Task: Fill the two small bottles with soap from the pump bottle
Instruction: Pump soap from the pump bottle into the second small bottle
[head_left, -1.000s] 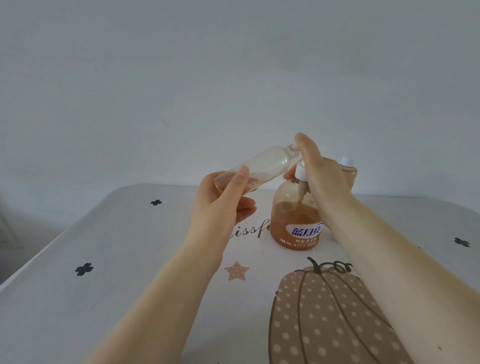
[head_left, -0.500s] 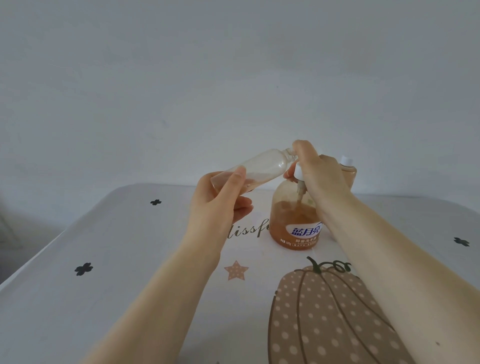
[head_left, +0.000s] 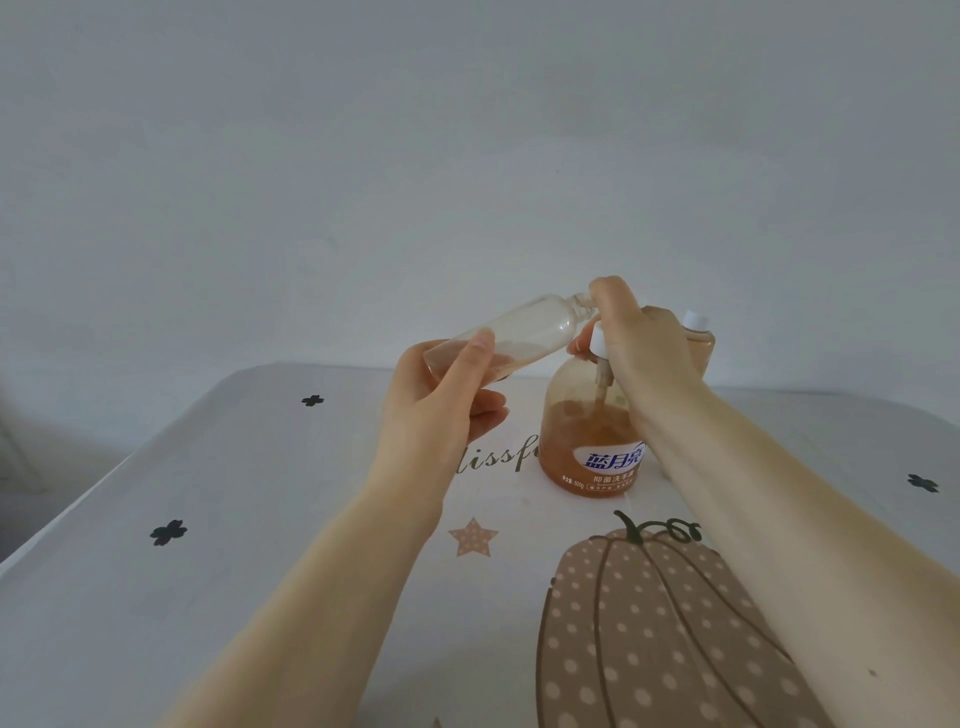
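Note:
My left hand (head_left: 441, 410) grips a small clear bottle (head_left: 524, 332), tilted almost flat, its open neck pointing right at the pump spout. A little amber soap lies in its lower end. My right hand (head_left: 639, 348) is closed over the white pump head of the orange pump bottle (head_left: 592, 441), which stands on the table about half full. The spout itself is hidden under my fingers. A second small bottle (head_left: 698, 338), white-capped and holding amber soap, stands just behind my right hand.
The table (head_left: 234, 545) has a pale cloth printed with a dotted pumpkin (head_left: 649, 634), a star and black clovers. Its left edge drops off near the frame's left side. A plain grey wall rises behind.
My right hand has pressed lower onto the pump head. The small bottle in my left hand has stayed at the spout with little shift.

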